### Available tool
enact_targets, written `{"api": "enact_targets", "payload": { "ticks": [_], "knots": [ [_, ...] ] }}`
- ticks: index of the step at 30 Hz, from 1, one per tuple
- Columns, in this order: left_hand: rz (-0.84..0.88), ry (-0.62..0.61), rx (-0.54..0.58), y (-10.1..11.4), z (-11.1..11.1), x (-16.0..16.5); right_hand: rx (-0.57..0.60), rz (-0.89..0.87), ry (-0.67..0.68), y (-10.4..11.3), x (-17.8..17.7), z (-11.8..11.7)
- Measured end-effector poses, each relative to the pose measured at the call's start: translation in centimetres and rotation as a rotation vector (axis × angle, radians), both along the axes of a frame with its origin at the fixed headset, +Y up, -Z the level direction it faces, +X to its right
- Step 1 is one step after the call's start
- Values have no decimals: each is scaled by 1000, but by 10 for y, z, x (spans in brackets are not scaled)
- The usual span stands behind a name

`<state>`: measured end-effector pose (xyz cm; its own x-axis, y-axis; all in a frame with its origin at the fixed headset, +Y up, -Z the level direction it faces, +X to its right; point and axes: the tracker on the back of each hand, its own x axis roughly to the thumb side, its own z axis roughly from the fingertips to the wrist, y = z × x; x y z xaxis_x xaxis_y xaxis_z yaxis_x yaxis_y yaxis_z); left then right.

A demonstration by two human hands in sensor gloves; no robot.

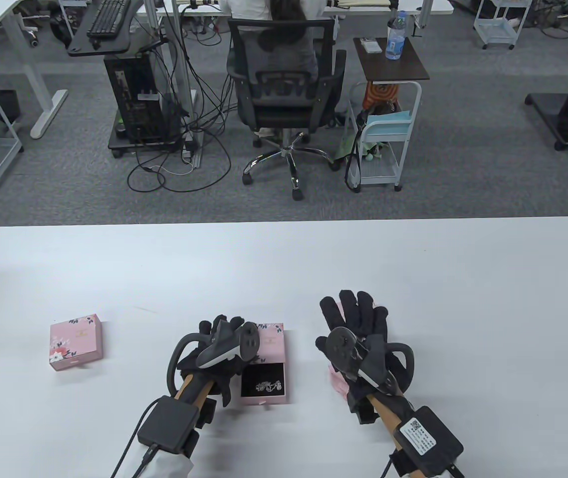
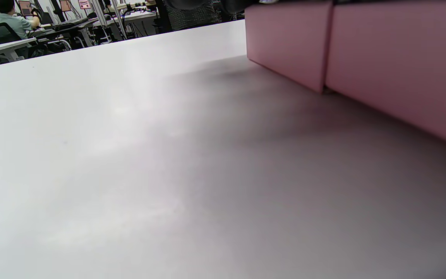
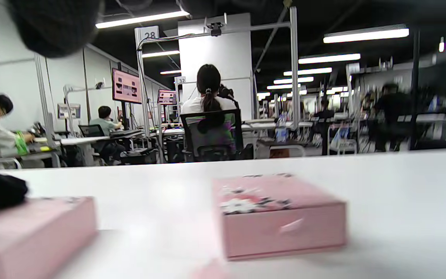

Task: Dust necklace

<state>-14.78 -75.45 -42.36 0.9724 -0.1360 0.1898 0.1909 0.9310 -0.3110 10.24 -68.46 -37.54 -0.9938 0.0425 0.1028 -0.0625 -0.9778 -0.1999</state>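
A pink jewellery box [image 1: 270, 343] lies near the table's front edge with its drawer pulled out toward me. A silver necklace [image 1: 264, 386] rests on the drawer's black lining. My left hand [image 1: 224, 328] sits at the box's left side, fingers curled over its lid; the left wrist view shows only the box's pink side wall [image 2: 362, 50]. To the right, my right hand [image 1: 358, 313] lies flat with straight fingers on a pink cloth [image 1: 336, 379] that peeks out under the palm. The right wrist view shows that box [image 3: 33, 228] with a gloved fingertip on it.
A second, closed pink box [image 1: 75, 342] with a floral lid stands at the left of the white table [image 1: 413, 269]; it also shows in the right wrist view [image 3: 277, 221]. Beyond the table's far edge a person sits in an office chair [image 1: 284, 84].
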Motion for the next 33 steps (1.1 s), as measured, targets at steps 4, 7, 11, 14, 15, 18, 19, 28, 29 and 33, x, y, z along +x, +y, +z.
{"api": "enact_targets", "payload": {
  "ticks": [4, 7, 11, 14, 15, 18, 19, 28, 29, 33],
  "knots": [
    [-20, -3, 1, 1, 0, 1, -44, -9, 14, -15, 1, 3],
    [-26, -7, 10, 1, 0, 2, -79, 35, 20, -29, 2, 5],
    [-50, -19, -8, 3, -1, 3, -112, 24, 16, -41, 4, 6],
    [-65, -31, -23, 5, -1, 5, -123, 17, 5, -43, 7, 6],
    [-64, -34, -24, 6, -1, 5, -126, 15, 4, -44, 8, 6],
    [-16, -75, -13, 13, 5, 6, -126, 18, -2, -43, 9, 7],
    [23, -99, 10, 15, 8, 6, -126, 18, -4, -43, 9, 7],
    [114, -361, 136, 13, 50, 17, -119, 24, 18, -42, 5, 9],
    [93, -367, 143, 10, 50, 18, -119, 25, 19, -42, 5, 9],
    [19, -355, 128, 1, 48, 16, -120, 28, 25, -43, 4, 10]
  ]
}}
